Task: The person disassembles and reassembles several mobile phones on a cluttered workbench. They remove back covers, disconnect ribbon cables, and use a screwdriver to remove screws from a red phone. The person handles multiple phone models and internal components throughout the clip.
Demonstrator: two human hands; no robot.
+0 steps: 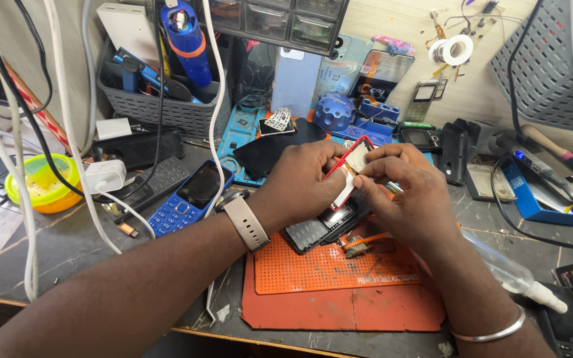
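Both hands pinch a red phone frame [347, 174]: my left hand [306, 182] closes on its edge while my right hand [409, 192] fingertips grip the near-right corner; I judge light, even pressure best above the orange repair mat [339, 292].

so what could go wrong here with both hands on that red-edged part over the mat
The red-edged part is pinched only at its edges by the left hand and right hand; a slip could drop it onto the opened phone below. The small loose piece on the orange mat sits close to the right hand and could be knocked away. White cables hanging near the left forearm might snag.
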